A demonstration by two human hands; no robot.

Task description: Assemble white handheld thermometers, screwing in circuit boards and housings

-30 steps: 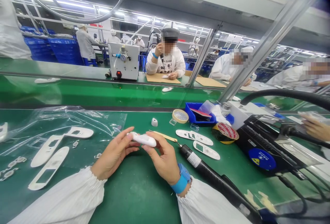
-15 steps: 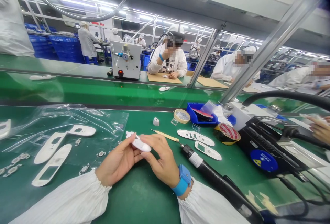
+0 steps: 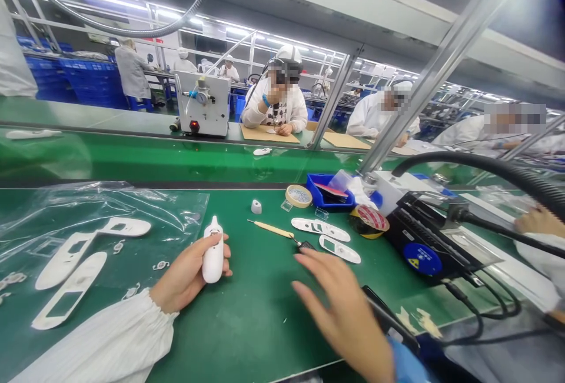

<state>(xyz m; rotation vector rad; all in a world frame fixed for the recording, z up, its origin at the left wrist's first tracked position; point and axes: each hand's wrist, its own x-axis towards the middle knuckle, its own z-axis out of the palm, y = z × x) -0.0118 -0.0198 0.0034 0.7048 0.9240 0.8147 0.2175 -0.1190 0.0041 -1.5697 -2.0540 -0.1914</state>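
In my left hand (image 3: 183,271) is a white ear thermometer (image 3: 214,262), its narrow probe tip pointing away from me. The thumb lies across its front and the fingers are behind it. My right hand (image 3: 346,306) is over the bench with fingers apart, holding nothing. Beneath it lies a black electric screwdriver (image 3: 306,246), mostly hidden by the hand; I cannot tell whether they touch. A tool with a cream handle (image 3: 274,229) lies just beyond the screwdriver's tip. Farther back stands a small white cap (image 3: 256,206).
White shell pieces (image 3: 46,315) and small clip-like parts lie on clear plastic at left. More white shells (image 3: 339,249) lie at right, near a tape roll (image 3: 368,221), a round dish (image 3: 299,196) and a blue bin (image 3: 329,197). A black machine (image 3: 408,236) with cables stands farther right. Co-workers sit opposite.
My right hand has left the thermometer and moved right, over the screwdriver, with fingers spread. My left hand now holds the thermometer alone, turned upright with its tip away. The view has shifted slightly.
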